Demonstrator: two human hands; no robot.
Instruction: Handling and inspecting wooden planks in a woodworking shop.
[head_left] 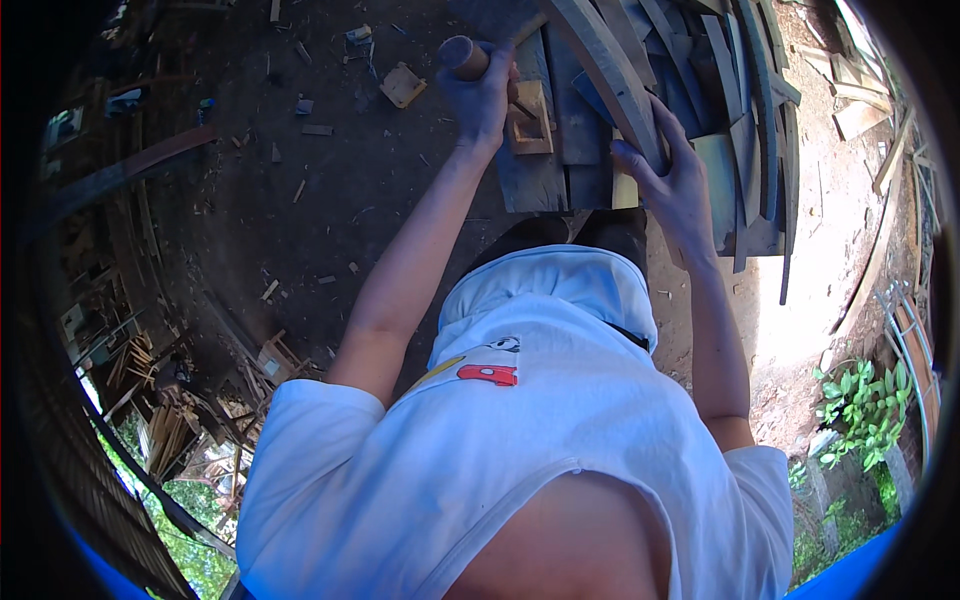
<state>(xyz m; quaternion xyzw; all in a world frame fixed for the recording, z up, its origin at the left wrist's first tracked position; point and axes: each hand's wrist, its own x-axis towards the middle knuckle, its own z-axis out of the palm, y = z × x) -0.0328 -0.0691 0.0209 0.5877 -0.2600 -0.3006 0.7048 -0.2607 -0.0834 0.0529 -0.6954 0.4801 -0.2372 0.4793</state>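
Note:
My left hand (484, 100) is closed around a tool with a thick, round, brown wooden end (462, 57), perhaps a mallet. Just to its right a light wooden block with a hollow (532, 140) lies on dark boards (530, 190); I cannot tell whether the held tool touches it. My right hand (668, 190) grips a long, weathered, slightly curved plank (603, 65) that slants across the stack, its thumb on the near side and fingers over the far edge.
Loose boards (760, 150) are piled at the top right. A small wooden piece (402, 85) and scraps lie on the dirt floor (350, 180). Heaped wood (165, 430) is at the lower left; leafy plants (860, 400) and long strips (880, 230) are at the right.

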